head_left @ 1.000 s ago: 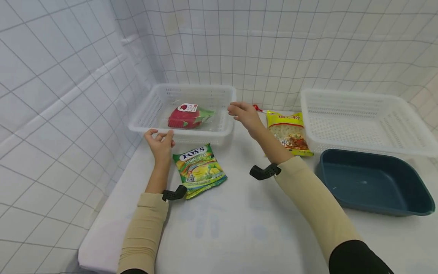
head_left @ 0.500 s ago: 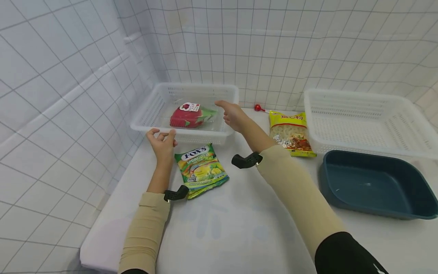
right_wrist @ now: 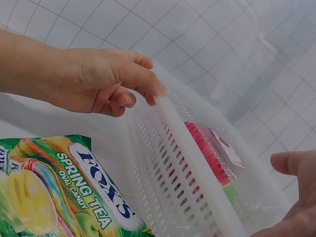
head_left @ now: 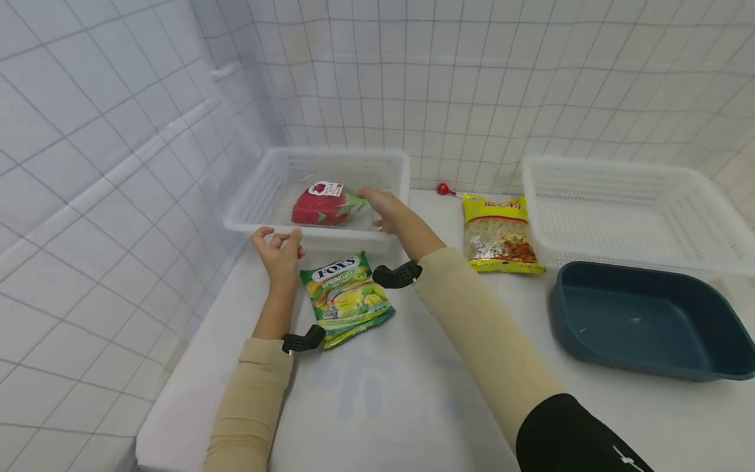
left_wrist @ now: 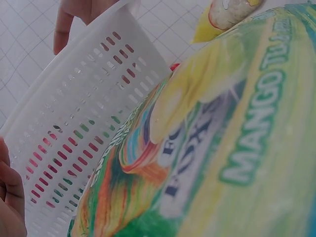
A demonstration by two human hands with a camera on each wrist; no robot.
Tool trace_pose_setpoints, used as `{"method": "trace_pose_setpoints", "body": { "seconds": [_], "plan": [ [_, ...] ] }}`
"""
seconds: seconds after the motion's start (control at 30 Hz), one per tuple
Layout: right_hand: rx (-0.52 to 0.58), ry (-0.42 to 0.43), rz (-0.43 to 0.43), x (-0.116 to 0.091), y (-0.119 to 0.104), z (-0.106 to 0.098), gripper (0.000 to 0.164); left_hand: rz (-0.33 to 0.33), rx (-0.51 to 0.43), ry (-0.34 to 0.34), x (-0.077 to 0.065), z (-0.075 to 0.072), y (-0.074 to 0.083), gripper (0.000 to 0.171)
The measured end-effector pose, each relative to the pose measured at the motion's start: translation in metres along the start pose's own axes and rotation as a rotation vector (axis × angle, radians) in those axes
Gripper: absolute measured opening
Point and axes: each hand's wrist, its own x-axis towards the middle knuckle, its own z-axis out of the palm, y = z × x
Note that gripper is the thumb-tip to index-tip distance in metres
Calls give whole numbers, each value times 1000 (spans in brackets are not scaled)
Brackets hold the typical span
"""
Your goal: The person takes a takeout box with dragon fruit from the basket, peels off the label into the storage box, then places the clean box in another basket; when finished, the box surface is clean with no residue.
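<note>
Facing grid-lined white walls (head_left: 472, 78) across a white table (head_left: 425, 400), we grip the basket (head_left: 345, 242) by its front rim, our left hand (head_left: 278, 255) curled at nine o'clock; our right hand (head_left: 389, 210), spread and ungrasping, dips in at twelve beside the dragon fruit (head_left: 317, 208) at ten.

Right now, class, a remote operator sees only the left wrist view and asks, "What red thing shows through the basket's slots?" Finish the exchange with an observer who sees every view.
Observer: A dragon fruit bearing a white label.

Operator: The basket hides it from me. Which end is the right hand nearest?

Observer: The green end, by the head view; I can't tell whether they touch.

Operator: Besides the brand and mango, what does the green candy bag say?

Observer: The right wrist view reads "Spring Tea Oval Candy".
</note>
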Motion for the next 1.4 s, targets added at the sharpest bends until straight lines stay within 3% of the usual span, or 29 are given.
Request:
{"method": "trace_pose_setpoints", "body": {
  "seconds": [0.23, 0.5, 0.8, 1.1, 1.4],
  "plan": [
    [-32, 24, 55, 0, -1, -4, 63, -1, -10, -12, -1, 2, -2, 45],
    [-21, 44, 60, 0, -2, -3, 63, 5, -25, -13, -2, 4, 0, 45],
    [30, 35, -1, 2, 0, 1, 63, 6, -23, -10, 0, 4, -1, 45],
    [71, 47, -69, 5, 3, 3, 84, 12, -32, -14, 0, 2, -1, 44],
    [131, 67, -135, 4, 6, 6, 79, 17, -46, -6, 1, 1, -1, 44]
  ]
}}
